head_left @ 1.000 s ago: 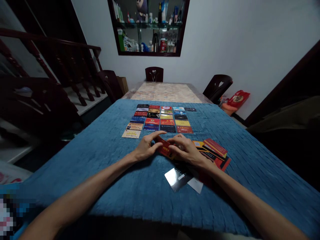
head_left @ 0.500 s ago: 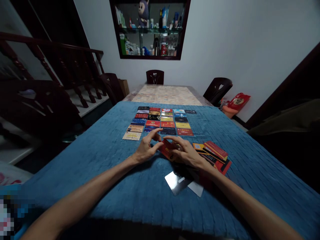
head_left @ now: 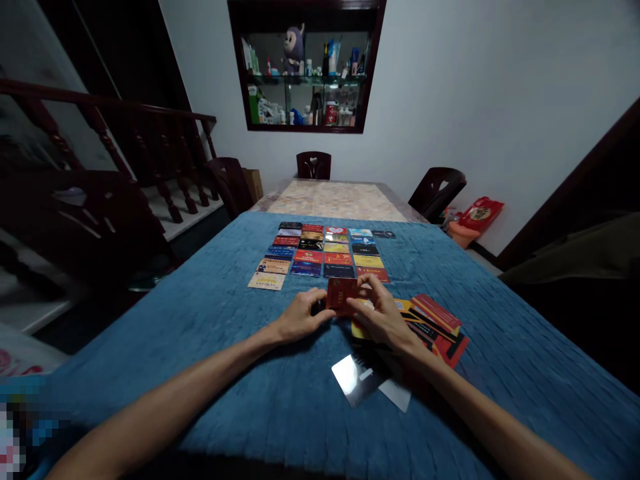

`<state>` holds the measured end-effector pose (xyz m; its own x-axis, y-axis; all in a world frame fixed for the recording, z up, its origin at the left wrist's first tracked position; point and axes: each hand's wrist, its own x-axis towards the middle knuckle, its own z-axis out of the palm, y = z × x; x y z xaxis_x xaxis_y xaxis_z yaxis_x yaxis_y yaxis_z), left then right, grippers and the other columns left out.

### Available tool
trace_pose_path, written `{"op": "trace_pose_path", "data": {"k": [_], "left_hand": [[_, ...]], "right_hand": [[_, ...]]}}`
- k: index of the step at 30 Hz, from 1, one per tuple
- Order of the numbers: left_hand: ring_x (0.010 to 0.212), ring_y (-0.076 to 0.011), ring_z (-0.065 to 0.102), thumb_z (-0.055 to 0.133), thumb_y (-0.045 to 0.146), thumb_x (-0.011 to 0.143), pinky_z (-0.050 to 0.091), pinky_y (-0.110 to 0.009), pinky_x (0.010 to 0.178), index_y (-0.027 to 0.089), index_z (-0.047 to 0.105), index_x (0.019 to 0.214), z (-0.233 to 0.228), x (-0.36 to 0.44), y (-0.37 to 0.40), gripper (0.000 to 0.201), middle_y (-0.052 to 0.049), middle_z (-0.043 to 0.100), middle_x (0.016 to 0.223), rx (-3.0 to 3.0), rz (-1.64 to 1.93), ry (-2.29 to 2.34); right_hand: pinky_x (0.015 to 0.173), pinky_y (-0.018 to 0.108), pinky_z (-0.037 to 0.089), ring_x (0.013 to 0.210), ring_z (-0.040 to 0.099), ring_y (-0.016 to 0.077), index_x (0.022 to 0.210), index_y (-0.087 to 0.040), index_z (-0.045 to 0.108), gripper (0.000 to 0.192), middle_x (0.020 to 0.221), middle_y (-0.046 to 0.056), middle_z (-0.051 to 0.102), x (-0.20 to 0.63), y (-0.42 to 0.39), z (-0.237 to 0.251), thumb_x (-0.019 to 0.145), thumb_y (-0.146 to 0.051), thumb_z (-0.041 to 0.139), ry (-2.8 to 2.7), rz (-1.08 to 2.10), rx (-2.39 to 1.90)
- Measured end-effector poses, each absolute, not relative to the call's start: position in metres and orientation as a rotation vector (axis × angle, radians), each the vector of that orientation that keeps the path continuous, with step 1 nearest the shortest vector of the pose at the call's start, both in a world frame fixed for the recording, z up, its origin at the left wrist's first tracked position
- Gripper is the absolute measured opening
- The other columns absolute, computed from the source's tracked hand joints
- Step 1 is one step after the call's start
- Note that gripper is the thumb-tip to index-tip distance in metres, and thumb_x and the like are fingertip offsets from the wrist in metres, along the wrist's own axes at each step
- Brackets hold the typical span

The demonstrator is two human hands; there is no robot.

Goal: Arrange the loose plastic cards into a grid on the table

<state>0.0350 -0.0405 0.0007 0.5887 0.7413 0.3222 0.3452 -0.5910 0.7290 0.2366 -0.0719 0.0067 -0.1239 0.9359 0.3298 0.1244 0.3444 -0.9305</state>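
Between my two hands is a dark red card [head_left: 342, 296] with gold lettering, tilted up above the blue cloth. My left hand [head_left: 304, 316] pinches its left edge with thumb and fingers. On its right side, my right hand [head_left: 381, 313] grips the same card. Just beyond it lie rows of cards [head_left: 310, 258] in several colours, laid side by side in columns. Under and beside my right hand spreads a loose pile of red, black and yellow cards [head_left: 436, 317]. Nearer me are a shiny silver card [head_left: 354, 379] and a whitish card [head_left: 397, 393].
A blue cloth [head_left: 215, 333] covers the near part of the table; a patterned cover [head_left: 335, 200] shows at the far end. Dark wooden chairs [head_left: 437, 190] stand around it. At right, a red bag [head_left: 480, 213] sits by an orange bin. A stair railing [head_left: 100, 110] runs along the left.
The red card has been turned from slanting to nearly straight, its face toward me. Both hands have shifted slightly with it. The whole view has tilted up a little.
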Motion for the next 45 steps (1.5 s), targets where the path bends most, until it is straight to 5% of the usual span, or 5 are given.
{"op": "trace_pose_path", "data": {"k": [8, 14, 21, 45], "left_hand": [[0.069, -0.0129, 0.053, 0.060, 0.019, 0.083, 0.042, -0.024, 0.066, 0.015, 0.060, 0.076, -0.001, 0.034, -0.041, 0.008, 0.001, 0.060, 0.073, 2.182, 0.910, 0.926], [0.080, -0.0168, 0.061, 0.058, 0.018, 0.084, 0.048, -0.028, 0.075, 0.015, 0.067, 0.087, 0.003, 0.029, -0.040, 0.010, -0.004, 0.069, 0.083, 2.175, 1.041, 0.909], [0.087, -0.0183, 0.061, 0.056, 0.013, 0.087, 0.049, -0.032, 0.083, 0.017, 0.072, 0.095, 0.006, 0.018, -0.034, 0.018, -0.004, 0.069, 0.088, 2.252, 1.128, 0.912], [0.085, -0.0177, 0.059, 0.052, 0.012, 0.090, 0.049, -0.031, 0.081, 0.020, 0.072, 0.102, -0.001, 0.010, -0.021, 0.025, -0.004, 0.066, 0.088, 2.340, 1.112, 0.876]], "right_hand": [[0.073, 0.031, 0.055, 0.087, 0.065, 0.0185, 0.098, -0.023, 0.051, 0.021, 0.095, 0.003, 0.065, 0.248, -0.066, -0.001, 0.083, -0.033, 0.062, -1.622, 0.705, -1.030], [0.086, 0.041, 0.052, 0.093, 0.065, 0.0226, 0.116, -0.022, 0.054, 0.031, 0.104, 0.007, 0.066, 0.252, -0.066, -0.006, 0.085, -0.023, 0.057, -1.837, 0.316, -1.049], [0.082, 0.042, 0.047, 0.098, 0.058, 0.0281, 0.138, -0.018, 0.045, 0.050, 0.109, 0.012, 0.067, 0.253, -0.068, -0.008, 0.089, -0.018, 0.053, -2.047, -0.137, -1.050], [0.085, 0.043, 0.043, 0.105, 0.050, 0.0299, 0.135, -0.018, 0.055, 0.046, 0.115, 0.015, 0.061, 0.240, -0.072, -0.006, 0.089, -0.020, 0.056, -2.202, -0.641, -1.130]]}}
